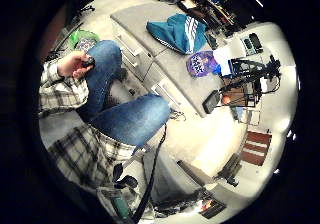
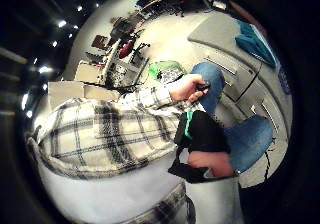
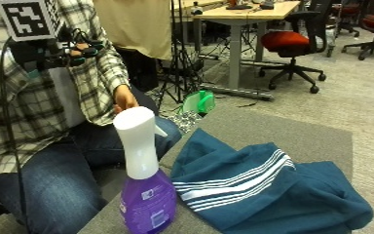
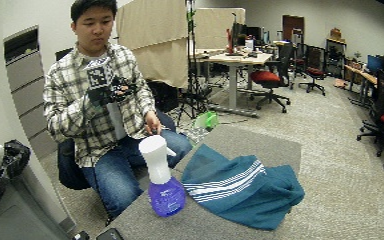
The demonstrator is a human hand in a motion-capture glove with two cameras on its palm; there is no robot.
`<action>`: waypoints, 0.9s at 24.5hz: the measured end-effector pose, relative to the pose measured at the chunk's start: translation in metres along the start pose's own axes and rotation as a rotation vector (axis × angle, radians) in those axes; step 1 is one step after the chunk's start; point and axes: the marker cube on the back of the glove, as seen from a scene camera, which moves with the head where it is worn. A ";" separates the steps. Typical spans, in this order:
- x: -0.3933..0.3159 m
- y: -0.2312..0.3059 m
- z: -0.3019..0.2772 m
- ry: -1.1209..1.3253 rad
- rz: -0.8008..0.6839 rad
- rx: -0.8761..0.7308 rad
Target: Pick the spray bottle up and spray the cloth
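Office room, grey surface (image 3: 284,129) | spray bottle (image 3: 143,187) stands just beside teal cloth (image 3: 265,187), untouched | gloved right hand (image 3: 61,53) raised at chest, fingers loosely curled, holding nothing | step: reach not begun; next, lower hand to bottle neck.

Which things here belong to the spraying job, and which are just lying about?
Belong to the job:
purple spray bottle
teal striped cloth
gloved right hand, raised at the chest

Just lying about:
green object on the floor
red office chair
wooden desk
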 end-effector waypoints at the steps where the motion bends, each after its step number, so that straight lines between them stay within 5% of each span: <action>1: 0.001 0.000 0.000 0.001 0.006 0.001; 22: 0.154 -0.033 -0.012 -0.016 0.386 0.069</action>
